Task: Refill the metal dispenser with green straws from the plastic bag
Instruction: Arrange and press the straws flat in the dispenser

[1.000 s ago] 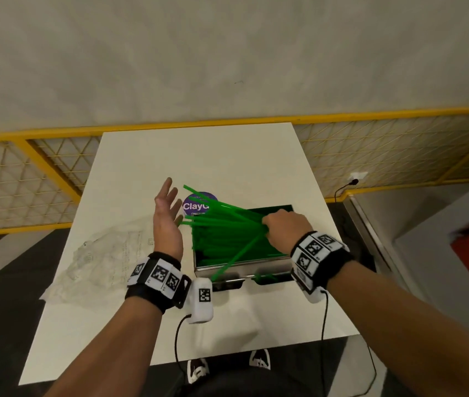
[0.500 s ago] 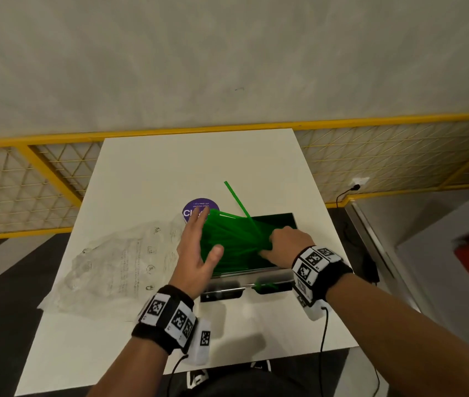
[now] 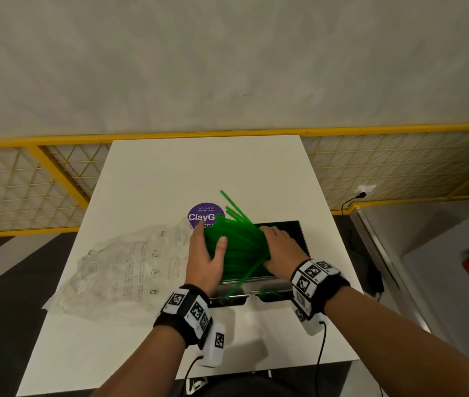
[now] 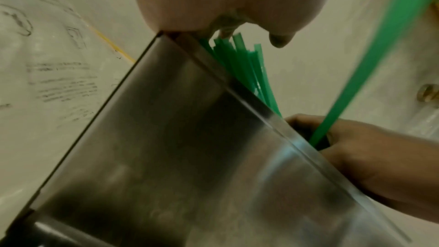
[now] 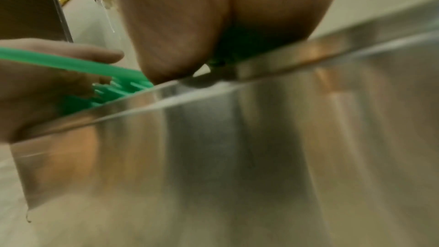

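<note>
A heap of green straws (image 3: 239,245) lies in the open top of the metal dispenser (image 3: 303,239), on a white table (image 3: 198,167). My left hand (image 3: 207,253) presses flat against the heap's left side, fingers straight and thumb on the straws. From the right, my right hand (image 3: 279,247) lies on the heap with fingers stretched out. A few straws poke out past the back left, and one hangs over the front edge. The left wrist view shows straw ends (image 4: 244,69) above the dispenser wall (image 4: 178,147). The empty-looking clear plastic bag (image 3: 124,267) lies crumpled to the left.
A round purple sticker (image 3: 206,216) sits on the table just behind the straws. A yellow mesh railing (image 3: 55,179) runs behind the table. The dispenser's front tray (image 3: 256,296) faces me near the table's front edge. A wall socket with a cable (image 3: 362,193) is at the right.
My left hand came in from beside the dispenser and now presses on the straws. My right hand let go of its bundle and flattened. The fanned straws have dropped into a heap.
</note>
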`<move>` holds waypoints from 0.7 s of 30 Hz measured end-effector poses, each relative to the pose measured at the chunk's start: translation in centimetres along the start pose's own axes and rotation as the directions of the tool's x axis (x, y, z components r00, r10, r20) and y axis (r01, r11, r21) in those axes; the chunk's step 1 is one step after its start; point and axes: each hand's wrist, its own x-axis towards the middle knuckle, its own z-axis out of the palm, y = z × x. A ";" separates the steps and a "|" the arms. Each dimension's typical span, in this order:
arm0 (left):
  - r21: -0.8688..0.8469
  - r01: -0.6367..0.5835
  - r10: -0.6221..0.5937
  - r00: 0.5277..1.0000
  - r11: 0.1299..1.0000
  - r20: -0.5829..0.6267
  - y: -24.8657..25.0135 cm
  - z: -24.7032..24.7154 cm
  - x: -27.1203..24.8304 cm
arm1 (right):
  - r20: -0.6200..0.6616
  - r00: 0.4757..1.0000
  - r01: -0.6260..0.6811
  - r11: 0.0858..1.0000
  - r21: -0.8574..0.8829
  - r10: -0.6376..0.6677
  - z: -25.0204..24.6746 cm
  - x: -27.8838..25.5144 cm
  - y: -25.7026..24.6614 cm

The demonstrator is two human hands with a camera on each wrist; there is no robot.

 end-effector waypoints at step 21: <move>-0.372 0.077 -0.087 0.996 0.925 -0.010 0.0 -2.5 1.1 | -0.114 0.994 -0.020 0.981 -0.194 -0.002 0.1 -0.3 -2.4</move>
